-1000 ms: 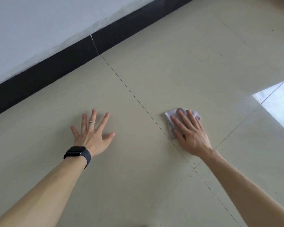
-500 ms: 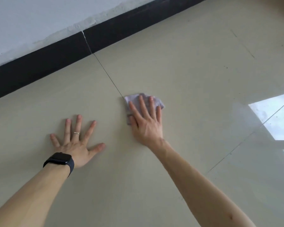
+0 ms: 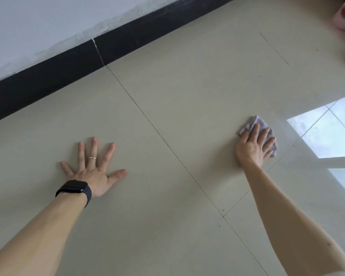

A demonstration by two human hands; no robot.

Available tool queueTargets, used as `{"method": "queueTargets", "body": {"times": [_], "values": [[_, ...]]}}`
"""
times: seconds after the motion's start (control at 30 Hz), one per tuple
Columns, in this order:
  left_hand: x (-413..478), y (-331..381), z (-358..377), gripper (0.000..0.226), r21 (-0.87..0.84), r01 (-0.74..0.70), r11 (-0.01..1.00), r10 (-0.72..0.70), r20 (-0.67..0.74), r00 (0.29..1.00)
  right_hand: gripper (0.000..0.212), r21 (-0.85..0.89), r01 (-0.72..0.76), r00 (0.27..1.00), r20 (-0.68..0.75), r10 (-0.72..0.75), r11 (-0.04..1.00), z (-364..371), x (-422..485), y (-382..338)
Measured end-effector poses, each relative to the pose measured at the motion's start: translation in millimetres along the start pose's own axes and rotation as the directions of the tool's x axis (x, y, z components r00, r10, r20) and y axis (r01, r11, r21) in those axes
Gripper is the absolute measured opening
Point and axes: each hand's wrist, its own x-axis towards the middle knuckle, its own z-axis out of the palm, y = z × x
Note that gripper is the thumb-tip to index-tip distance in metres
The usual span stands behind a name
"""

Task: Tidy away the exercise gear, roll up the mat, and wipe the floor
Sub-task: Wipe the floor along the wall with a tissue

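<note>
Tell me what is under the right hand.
A crumpled pale lilac cloth, pressed onto the beige tiled floor by the right hand. Its edges show beyond the fingers; its middle and the tile beneath are covered.

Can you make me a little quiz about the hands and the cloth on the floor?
1. True or false: the left hand lies flat on the floor with its fingers spread.
2. Which hand presses the cloth? A) the left hand B) the right hand C) both
3. Fill in: the black watch sits on the ___ wrist.

Key: 1 true; 2 B; 3 left.
</note>
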Motion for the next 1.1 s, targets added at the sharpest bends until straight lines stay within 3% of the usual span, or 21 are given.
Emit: {"method": "queueTargets", "body": {"times": [0.1,0.2,0.27,0.33,0.47,0.53,0.6,0.7,1.1], "values": [[2,-4,7,0.084,-0.017,-0.022,1.0,0.021,-0.056,0.998,0.059,-0.021,0.155,0.988,0.03,-0.154,0.988,37,-86,13],[-5,-14,24,0.078,0.0,-0.124,0.992,0.119,-0.272,0.955,0.057,-0.081,0.469,0.881,0.11,-0.459,0.88,75,-196,23],[-25,-31,46,0.077,0.019,-0.19,0.982,0.186,-0.317,0.93,0.055,-0.086,0.701,0.708,0.204,-0.676,0.708,97,-267,33],[-61,-61,85,0.073,-0.013,-0.168,0.986,0.153,-0.34,0.928,0.053,-0.057,0.877,0.468,0.319,-0.824,0.476,114,-327,46],[-146,-134,173,0.072,-0.071,-0.028,0.997,0.004,-0.32,0.947,0.055,-0.008,0.998,0.065,0.498,-0.865,0.07,139,-404,57],[-180,-166,200,0.073,-0.058,0.023,0.998,-0.037,-0.265,0.964,0.057,0.001,0.995,-0.086,0.538,-0.838,-0.102,151,-421,56],[-200,-189,217,0.075,-0.08,0.067,0.995,-0.083,-0.226,0.971,0.058,-0.011,0.988,-0.123,0.564,-0.817,-0.156,159,-428,54],[-203,-201,224,0.077,-0.098,0.091,0.991,-0.108,-0.174,0.979,0.059,-0.051,0.985,-0.105,0.571,-0.814,-0.162,161,-430,50],[-195,-209,221,0.076,-0.027,0.038,0.999,-0.039,-0.068,0.997,0.06,-0.113,0.958,-0.141,0.619,-0.772,-0.265,157,-429,45]]}}
